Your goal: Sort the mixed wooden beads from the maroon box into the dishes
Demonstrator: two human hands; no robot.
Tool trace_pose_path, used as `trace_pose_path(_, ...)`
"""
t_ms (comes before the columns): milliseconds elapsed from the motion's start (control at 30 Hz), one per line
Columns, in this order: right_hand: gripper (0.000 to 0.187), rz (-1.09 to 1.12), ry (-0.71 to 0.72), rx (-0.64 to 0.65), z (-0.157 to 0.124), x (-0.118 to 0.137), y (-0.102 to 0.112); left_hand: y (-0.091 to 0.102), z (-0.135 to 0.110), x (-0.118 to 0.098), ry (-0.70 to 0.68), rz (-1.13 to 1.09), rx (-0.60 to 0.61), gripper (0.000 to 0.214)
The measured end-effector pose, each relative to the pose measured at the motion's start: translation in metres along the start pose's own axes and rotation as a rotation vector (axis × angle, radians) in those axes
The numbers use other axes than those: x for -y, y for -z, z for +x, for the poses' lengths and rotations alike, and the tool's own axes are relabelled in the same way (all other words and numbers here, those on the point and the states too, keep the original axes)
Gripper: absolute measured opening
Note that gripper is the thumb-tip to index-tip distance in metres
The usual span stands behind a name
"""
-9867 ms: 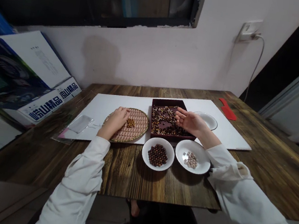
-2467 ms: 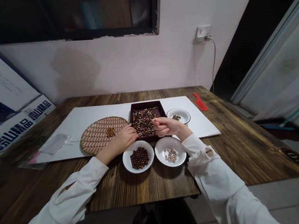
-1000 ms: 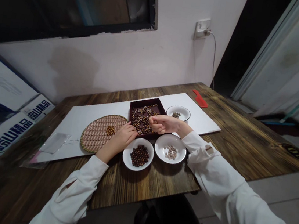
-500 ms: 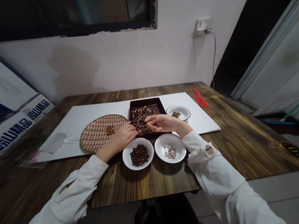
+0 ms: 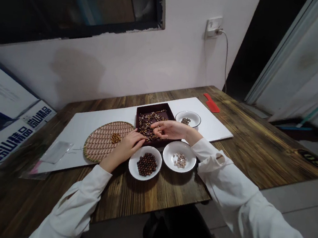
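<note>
Right-hand fingertips (image 5: 155,125) dip among mixed brown and tan beads (image 5: 146,127) in a dark square tray (image 5: 141,113), half-curled; whether a bead is pinched cannot be told. Against the first frame, the right hand (image 5: 173,130) has closed from spread and reaches further left across the tray. Left hand (image 5: 129,144): fingers loosely curled, lying at the edge of a round woven mat (image 5: 98,142), just beside the tray; any bead held is hidden. A small heap of amber beads (image 5: 115,138) sits on the mat, left of those fingers. Below the fingers, a white plate of dark beads (image 5: 146,164) lies beside a white plate of pale beads (image 5: 180,161). Beyond the right fingertips, a smaller white plate (image 5: 196,120) holds few beads. All stand on or beside a white board (image 5: 214,121) on a wooden table (image 5: 166,195).
</note>
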State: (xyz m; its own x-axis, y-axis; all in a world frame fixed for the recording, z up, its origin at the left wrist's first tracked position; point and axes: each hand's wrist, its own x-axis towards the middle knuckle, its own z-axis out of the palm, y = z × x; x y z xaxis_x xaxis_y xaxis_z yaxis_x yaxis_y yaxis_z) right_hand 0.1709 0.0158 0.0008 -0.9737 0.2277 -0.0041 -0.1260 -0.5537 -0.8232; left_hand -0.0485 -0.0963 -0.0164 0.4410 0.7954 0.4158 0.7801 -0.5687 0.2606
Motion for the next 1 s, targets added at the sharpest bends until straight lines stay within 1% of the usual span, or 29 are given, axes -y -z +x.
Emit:
trace_pose_path(100,0.023,-0.028,0.006,-0.039,0.000,0.000,-0.001,0.007,-0.001,-0.013,0.054,-0.072,-0.082,0.022)
trace_pose_path(133,0.021,-0.032,0.011,-0.052,0.000,0.000,-0.002,0.010,-0.002,-0.020,0.045,-0.069,-0.114,0.020)
trace_pose_path(233,0.018,-0.010,0.025,-0.090,0.001,0.000,-0.003,0.014,-0.002,-0.044,-0.028,0.006,-0.163,0.016)
trace_pose_path(300,0.017,0.012,0.016,-0.104,0.002,0.000,-0.002,0.012,0.002,-0.062,-0.112,0.085,-0.149,0.014)
trace_pose_path(333,0.017,0.018,0.009,-0.106,0.002,0.000,-0.001,0.010,0.005,-0.071,-0.163,0.121,-0.112,0.013)
trace_pose_path(400,0.017,0.021,0.002,-0.099,0.003,0.000,0.002,0.003,0.014,-0.088,-0.250,0.177,0.007,0.014)
trace_pose_path(533,0.017,0.042,0.013,-0.110,0.005,0.000,0.005,-0.013,0.032,-0.110,-0.318,0.264,0.173,0.015)
trace_pose_path(667,0.014,0.063,0.019,-0.124,0.006,0.000,0.005,-0.025,0.045,-0.115,-0.347,0.374,0.265,0.014)
trace_pose_path(833,0.016,0.084,0.018,-0.127,0.005,0.002,0.003,-0.034,0.051,-0.108,-0.319,0.316,0.319,0.015)
trace_pose_path(1000,0.016,0.073,0.031,-0.105,0.005,0.001,0.004,-0.039,0.052,-0.105,-0.321,0.275,0.342,0.016)
